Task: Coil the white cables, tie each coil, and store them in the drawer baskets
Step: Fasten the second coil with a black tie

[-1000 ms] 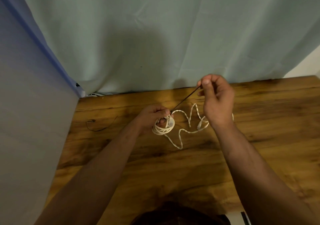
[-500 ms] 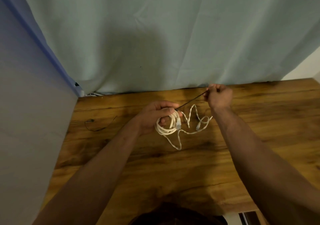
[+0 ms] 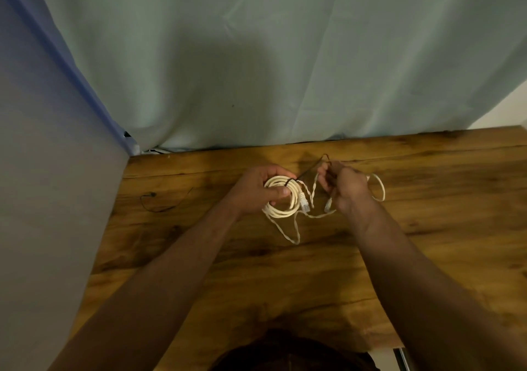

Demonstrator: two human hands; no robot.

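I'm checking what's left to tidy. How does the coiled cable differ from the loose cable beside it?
The coiled cable is wound in rings, held by the left hand; the loose cable sprawls on the table. The coiled cable has a dark tie across it, pinched by the right hand; the loose cable has none. The coiled cable looks thicker, the loose cable thin and twisted. Both are white.

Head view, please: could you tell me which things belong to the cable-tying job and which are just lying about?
In the job: white cable coil, dark tie, loose white cable, left hand, right hand.
Lying about: thin dark wire, curtain.
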